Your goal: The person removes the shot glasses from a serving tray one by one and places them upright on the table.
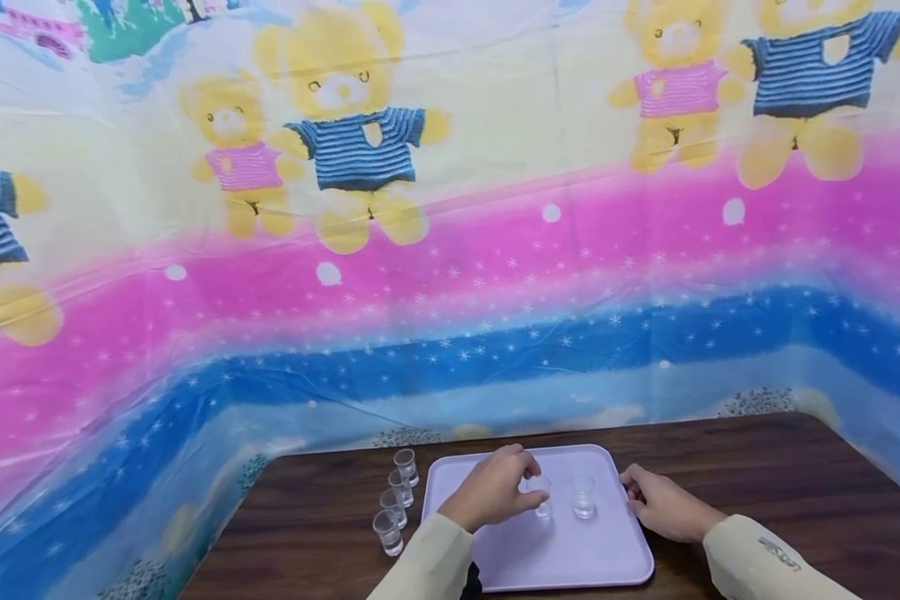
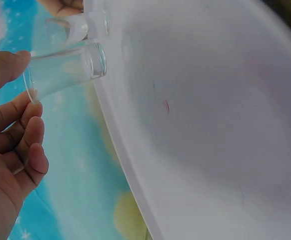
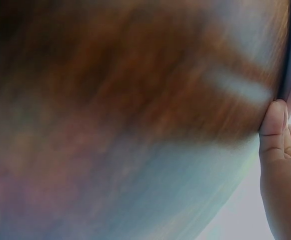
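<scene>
My left hand (image 1: 495,488) reaches over the pale lilac tray (image 1: 562,563). Its thumb and a finger pinch the rim of a small clear shot glass (image 2: 63,72), while the other fingers curl loosely below. Another shot glass (image 1: 583,500) stands upright on the tray, just right of the held one. Whether the held glass touches the tray is hard to tell. At the tray's right edge, my right hand (image 1: 667,505) grips the rim, its thumb (image 3: 274,120) against the outer side. The fingers beyond the rim are partly hidden.
Several more shot glasses (image 1: 392,508) stand in a row on the dark wooden table (image 1: 307,517), left of the tray. Behind the table hangs a colourful cloth (image 1: 495,275) printed with teddy bears.
</scene>
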Available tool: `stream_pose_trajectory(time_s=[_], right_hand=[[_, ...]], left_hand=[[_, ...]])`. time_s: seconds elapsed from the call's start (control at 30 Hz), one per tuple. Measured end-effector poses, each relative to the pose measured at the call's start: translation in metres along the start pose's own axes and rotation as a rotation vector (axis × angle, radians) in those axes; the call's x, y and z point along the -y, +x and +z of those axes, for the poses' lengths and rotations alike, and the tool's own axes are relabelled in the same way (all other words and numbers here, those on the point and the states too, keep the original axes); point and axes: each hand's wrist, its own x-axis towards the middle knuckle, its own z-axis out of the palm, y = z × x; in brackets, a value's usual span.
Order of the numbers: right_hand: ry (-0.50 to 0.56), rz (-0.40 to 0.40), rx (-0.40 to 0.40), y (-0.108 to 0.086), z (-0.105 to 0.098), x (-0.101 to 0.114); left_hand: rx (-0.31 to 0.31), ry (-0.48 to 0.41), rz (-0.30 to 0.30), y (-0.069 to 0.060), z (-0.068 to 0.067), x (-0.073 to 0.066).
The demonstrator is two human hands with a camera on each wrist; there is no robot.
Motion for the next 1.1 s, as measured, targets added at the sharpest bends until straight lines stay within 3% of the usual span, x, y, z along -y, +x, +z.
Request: stream_pose_trajectory(time_s=[0.4, 0.6, 0.7, 0.83, 1.0, 1.1], right_hand=[[0.012, 0.047, 0.026, -0.001, -0.001, -0.002], [0.020, 0.049, 0.033, 0.000, -0.001, 0.000], [0.019, 0.055, 0.033, 0.000, -0.002, 0.000], [0.015, 0.053, 0.033, 0.000, -0.001, 0.000], [0.005, 0.049, 0.029, -0.001, -0.002, 0.002], [0.003, 0.041, 0.028, -0.001, -0.002, 0.003]], left_hand=[[-0.099, 0.016, 0.075, -0.044, -0.018, 0.027], [-0.099, -0.038, 0.044, -0.072, -0.034, 0.043], [-0.107, -0.029, 0.037, -0.086, -0.045, 0.051], [-0.160, 0.023, 0.057, -0.108, -0.058, 0.060], [-0.212, 0.037, 0.053, -0.137, -0.062, 0.074], [-0.210, -0.008, 0.029, -0.153, -0.061, 0.082]])
